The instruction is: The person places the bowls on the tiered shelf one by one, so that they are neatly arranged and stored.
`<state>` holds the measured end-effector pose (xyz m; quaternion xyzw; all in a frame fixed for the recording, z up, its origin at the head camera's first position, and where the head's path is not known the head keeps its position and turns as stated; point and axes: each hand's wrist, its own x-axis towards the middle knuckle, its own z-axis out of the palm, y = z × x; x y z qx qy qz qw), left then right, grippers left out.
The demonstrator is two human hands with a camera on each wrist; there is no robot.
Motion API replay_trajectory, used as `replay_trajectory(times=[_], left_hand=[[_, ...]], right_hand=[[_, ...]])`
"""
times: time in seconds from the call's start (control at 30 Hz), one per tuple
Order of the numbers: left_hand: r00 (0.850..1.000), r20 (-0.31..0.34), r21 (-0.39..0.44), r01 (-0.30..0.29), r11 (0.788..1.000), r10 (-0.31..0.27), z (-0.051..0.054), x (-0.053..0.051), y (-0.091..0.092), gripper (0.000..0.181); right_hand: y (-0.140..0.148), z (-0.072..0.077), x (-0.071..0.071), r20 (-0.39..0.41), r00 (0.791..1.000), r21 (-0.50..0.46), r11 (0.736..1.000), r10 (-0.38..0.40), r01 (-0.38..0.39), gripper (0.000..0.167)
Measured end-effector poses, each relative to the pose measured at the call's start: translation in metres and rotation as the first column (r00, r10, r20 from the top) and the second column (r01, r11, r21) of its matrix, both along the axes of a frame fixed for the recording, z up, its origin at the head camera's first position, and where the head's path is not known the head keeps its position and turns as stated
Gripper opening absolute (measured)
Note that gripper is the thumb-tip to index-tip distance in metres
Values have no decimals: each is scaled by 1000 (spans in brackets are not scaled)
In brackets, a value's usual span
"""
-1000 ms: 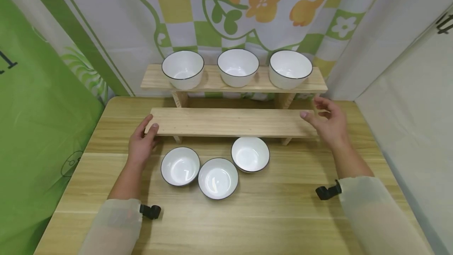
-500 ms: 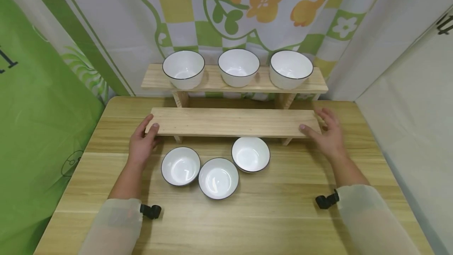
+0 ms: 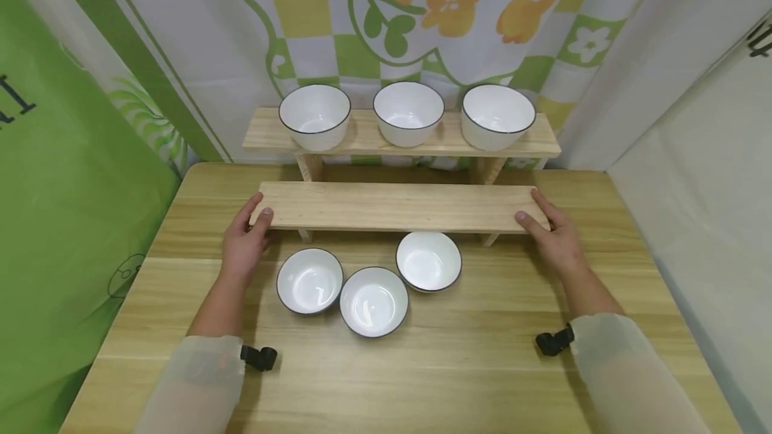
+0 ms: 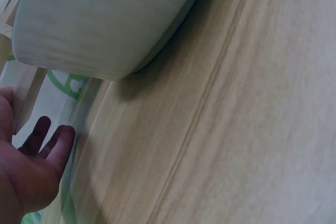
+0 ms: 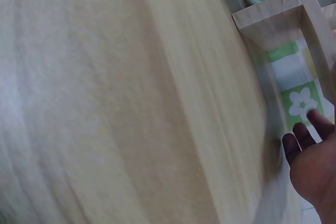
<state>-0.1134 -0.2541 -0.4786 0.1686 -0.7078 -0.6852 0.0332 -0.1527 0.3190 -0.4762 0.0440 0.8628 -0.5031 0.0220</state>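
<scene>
A low wooden shelf board (image 3: 398,206) on short legs spans the middle of the head view. At its left end my left hand (image 3: 242,243) grips it, thumb over the front corner and index finger along the end. My right hand (image 3: 557,240) holds the right end the same way. In both wrist views, the left hand (image 4: 34,166) and right hand (image 5: 315,166) have their other fingers loose below the board. Three white bowls with dark rims stand before the shelf: a left bowl (image 3: 310,281), a middle bowl (image 3: 374,302) and a right bowl (image 3: 428,261), its back edge by the board.
Behind is a higher wooden shelf (image 3: 362,132) bearing three more white bowls: left (image 3: 315,117), centre (image 3: 409,114) and right (image 3: 498,116). Everything stands on a wood-grain table (image 3: 458,367). A patterned curtain (image 3: 301,9) hangs at the back, and a green cloth (image 3: 60,173) at the left.
My right hand has come down and inward from beside the lower shelf's right end and now grips it. The left hand stays on the left end; the bowls have not moved.
</scene>
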Motion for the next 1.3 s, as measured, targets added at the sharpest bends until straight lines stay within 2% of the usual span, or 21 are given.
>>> replay_trajectory(times=[0.1, 0.13, 0.43, 0.6, 0.73, 0.87, 0.97, 1.13, 1.3], left_hand=[[1000, 0, -11, 3, 1000, -3, -10, -4, -2, 62], [1000, 1, -7, 4, 1000, -4, -11, -4, -3, 62], [1000, -12, -24, 13, 1000, -13, -6, -4, -5, 62], [1000, -6, -40, 18, 999, -19, -6, 1, -7, 72], [1000, 13, -112, 27, 993, -26, -7, 9, -9, 81], [996, 57, -185, 75, 980, -66, -6, 22, -10, 89], [992, 70, -186, 114, 976, -102, -5, 31, -11, 95], [987, 25, -167, 159, 973, -157, -6, 48, -8, 96], [966, -37, -164, 248, 955, -257, -10, 63, -6, 95]], right_hand=[[2, -2, 2, 22, 1000, -14, 1000, -9, 9, 77], [1, -1, 3, 22, 1000, -10, 1000, -8, 8, 77], [0, 3, 4, 34, 999, 21, 999, -27, 26, 81], [-1, 5, 3, 55, 998, 42, 999, -25, 22, 83], [0, 6, 2, 61, 998, 42, 999, -24, 22, 84], [0, 4, 2, 65, 997, 37, 999, -36, 34, 83], [0, 3, 2, 65, 997, 29, 999, -40, 39, 84], [0, 3, 2, 67, 997, 23, 999, -36, 35, 84], [0, 3, 2, 70, 997, 6, 999, -37, 36, 84]])
